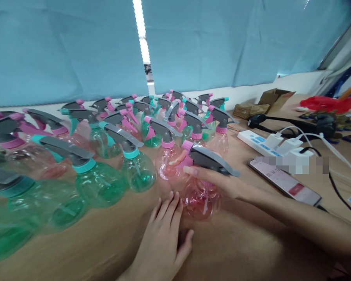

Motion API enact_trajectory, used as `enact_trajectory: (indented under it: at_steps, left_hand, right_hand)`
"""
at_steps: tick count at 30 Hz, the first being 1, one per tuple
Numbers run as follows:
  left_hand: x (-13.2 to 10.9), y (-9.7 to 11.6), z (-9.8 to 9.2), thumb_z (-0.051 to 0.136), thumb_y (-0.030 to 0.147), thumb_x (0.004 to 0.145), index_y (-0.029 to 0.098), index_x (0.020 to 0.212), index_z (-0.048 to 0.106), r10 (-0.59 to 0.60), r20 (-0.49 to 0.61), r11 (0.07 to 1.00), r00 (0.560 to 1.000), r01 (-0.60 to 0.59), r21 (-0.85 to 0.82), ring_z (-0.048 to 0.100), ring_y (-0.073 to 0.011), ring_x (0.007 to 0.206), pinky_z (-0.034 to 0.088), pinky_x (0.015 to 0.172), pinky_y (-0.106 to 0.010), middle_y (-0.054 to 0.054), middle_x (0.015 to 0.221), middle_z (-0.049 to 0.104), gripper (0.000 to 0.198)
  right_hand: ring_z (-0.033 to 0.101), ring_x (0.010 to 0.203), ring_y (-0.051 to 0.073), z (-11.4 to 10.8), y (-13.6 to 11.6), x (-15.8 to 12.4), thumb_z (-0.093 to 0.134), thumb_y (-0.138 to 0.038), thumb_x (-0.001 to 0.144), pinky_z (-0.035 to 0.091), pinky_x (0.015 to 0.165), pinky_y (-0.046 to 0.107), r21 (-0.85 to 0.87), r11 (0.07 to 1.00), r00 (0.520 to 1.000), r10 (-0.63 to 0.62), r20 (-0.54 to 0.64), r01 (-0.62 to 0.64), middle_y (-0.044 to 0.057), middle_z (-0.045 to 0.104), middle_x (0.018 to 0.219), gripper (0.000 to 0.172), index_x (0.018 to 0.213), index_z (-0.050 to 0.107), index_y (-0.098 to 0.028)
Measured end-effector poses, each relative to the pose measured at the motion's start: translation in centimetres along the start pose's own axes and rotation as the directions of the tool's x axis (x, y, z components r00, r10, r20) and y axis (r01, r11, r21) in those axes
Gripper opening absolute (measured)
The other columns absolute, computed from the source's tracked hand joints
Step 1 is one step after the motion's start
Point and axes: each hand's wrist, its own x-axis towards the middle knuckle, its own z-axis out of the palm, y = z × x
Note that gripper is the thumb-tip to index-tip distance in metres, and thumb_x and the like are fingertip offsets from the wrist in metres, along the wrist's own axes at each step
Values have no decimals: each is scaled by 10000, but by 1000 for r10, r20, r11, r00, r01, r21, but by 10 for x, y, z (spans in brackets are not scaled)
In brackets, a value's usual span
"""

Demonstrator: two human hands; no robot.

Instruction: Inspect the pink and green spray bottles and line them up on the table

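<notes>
A spray bottle (203, 203) with a see-through pink body and a grey and pink trigger head stands upright on the table, nearest to me. Around its neck, just under the trigger head, my right hand (216, 181) is closed, and some of its fingers are hidden behind the bottle. My left hand (163, 234) lies flat on the table with fingers stretched out, its tips close to the base of that bottle. Directly behind stands another pink spray bottle (167, 166). To the left is a green spray bottle (139, 171) with a teal collar.
Many more pink and green spray bottles crowd the left and back, including a green one (101, 183). On the right lie a phone (283, 181), a white power strip (257, 142) with plugs and cables, a headset (292, 123) and a cardboard box (275, 101). A blue curtain (193, 47) hangs behind.
</notes>
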Motion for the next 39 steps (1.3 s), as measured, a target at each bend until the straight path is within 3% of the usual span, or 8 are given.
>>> enact_trajectory:
  at_steps: [5, 12, 20, 27, 39]
  left_hand:
    - [2, 3, -2, 551, 299, 858, 51, 1235, 527, -2, 23, 1000, 1000, 2, 2, 508, -341, 1230, 457, 960, -521, -218, 1329, 542, 452]
    - [1, 3, -4, 534, 318, 872, 75, 1227, 540, -28, 42, 1000, 999, 28, -9, 504, -323, 1238, 440, 982, -506, -196, 1340, 540, 431]
    - [2, 3, -4, 529, 312, 877, 83, 1234, 535, -33, 47, 999, 998, 34, -24, 498, -324, 1242, 418, 997, -503, -192, 1338, 542, 423]
    - [1, 2, -2, 513, 316, 887, 98, 1254, 505, -40, 24, 998, 999, 41, -48, 496, -335, 1239, 425, 981, -519, -191, 1333, 546, 427]
    - [2, 3, -5, 541, 310, 880, 72, 1223, 537, -32, 53, 999, 998, 33, -22, 506, -337, 1228, 429, 981, -510, -202, 1326, 549, 417]
  right_hand:
    - [587, 714, 122, 0, -6, 0, 660, -378, 786, 519, 683, 239, -81, 997, 998, -18, -65, 13, -33, 591, 733, 169, 758, 600, -222]
    - [592, 917, 157, -2, -4, 1, 620, -315, 825, 470, 896, 311, -4, 999, 997, -43, 71, 43, -20, 600, 790, 102, 787, 622, -220]
    - [508, 699, 117, -1, -10, 0, 684, -346, 752, 468, 693, 265, -42, 999, 999, 33, -16, -33, -32, 517, 747, 171, 768, 589, -205]
    - [564, 718, 137, -2, -7, 0, 640, -324, 799, 501, 697, 277, 30, 999, 997, 17, 79, -20, -18, 586, 751, 117, 792, 610, -211]
    - [539, 718, 136, 0, -10, -1, 671, -340, 768, 488, 703, 281, -38, 998, 999, 52, -10, -52, -13, 565, 770, 156, 783, 597, -203]
